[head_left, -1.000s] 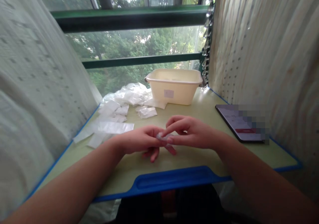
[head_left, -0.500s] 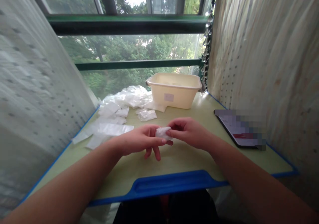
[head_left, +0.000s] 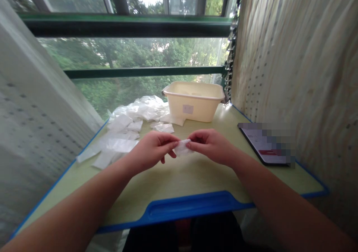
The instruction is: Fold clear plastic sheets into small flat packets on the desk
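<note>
A small white plastic bag (head_left: 183, 148), folded or crumpled, is held above the middle of the table. My left hand (head_left: 156, 149) pinches its left end between thumb and fingers. At the upper right edge, my right hand (head_left: 208, 145) grips it with thumb and forefinger. Whether anything is inside the bag cannot be made out. Just beyond my left hand lies another small clear bag (head_left: 163, 127). To the left, a heap of white and clear plastic bags (head_left: 140, 110) spreads over the table, with several flat ones toward the front.
A cream plastic basin (head_left: 200, 109) with a small label stands at the back of the table (head_left: 190, 177). On the right lies a tablet or large phone (head_left: 263, 142), its screen partly blurred out. Curtains flank both sides, and a window with green bars is behind.
My left hand has turned and drawn back to the bag's left end, its fingers curling in from beneath. The bag now stretches between both hands. The view has shifted slightly.
</note>
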The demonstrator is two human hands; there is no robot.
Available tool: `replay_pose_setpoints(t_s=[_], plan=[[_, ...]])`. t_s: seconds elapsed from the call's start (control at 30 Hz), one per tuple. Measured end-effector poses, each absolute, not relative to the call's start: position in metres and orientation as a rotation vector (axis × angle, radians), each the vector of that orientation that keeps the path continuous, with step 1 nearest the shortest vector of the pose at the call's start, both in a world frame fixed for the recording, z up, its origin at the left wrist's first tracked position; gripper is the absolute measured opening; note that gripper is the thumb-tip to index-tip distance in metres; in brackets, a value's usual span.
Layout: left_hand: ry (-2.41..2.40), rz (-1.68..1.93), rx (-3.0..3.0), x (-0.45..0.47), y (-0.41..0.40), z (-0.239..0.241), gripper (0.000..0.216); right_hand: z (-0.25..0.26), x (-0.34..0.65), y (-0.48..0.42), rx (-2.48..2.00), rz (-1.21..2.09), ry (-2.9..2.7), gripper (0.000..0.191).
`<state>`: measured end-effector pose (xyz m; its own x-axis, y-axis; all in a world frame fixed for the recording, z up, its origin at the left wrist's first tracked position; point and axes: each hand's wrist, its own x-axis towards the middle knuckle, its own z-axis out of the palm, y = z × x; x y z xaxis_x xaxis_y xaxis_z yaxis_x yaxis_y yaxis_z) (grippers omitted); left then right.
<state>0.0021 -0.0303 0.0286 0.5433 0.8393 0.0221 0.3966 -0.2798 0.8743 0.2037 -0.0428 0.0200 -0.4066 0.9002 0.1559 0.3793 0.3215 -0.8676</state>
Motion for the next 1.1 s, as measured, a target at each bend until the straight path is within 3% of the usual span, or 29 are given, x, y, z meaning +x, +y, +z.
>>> replay_pose_setpoints(t_s=[0.27,0.43,0.6,0.83,1.1], plan=[[1.133,0.875,1.988,0.003,-0.035,0.031,0.045,0.016,0.204,-0.041,-1.134,0.953,-1.940,0.024],[1.026,0.575,1.826,0.006,-0.032,0.026,0.030,0.016,0.202,-0.042,-1.092,1.012,-1.924,0.027],[1.090,0.762,1.692,0.012,-0.034,0.027,0.025,0.019,0.201,-0.043,-1.096,1.212,-1.864,0.034],[1.019,0.787,1.548,0.012,-0.035,0.024,0.030,0.017,0.200,-0.041,-1.029,1.345,-1.727,0.021],[1.078,0.843,2.029,0.005,-0.038,0.033,0.030,0.014,0.201,-0.041,-1.111,1.377,-1.784,0.018]])
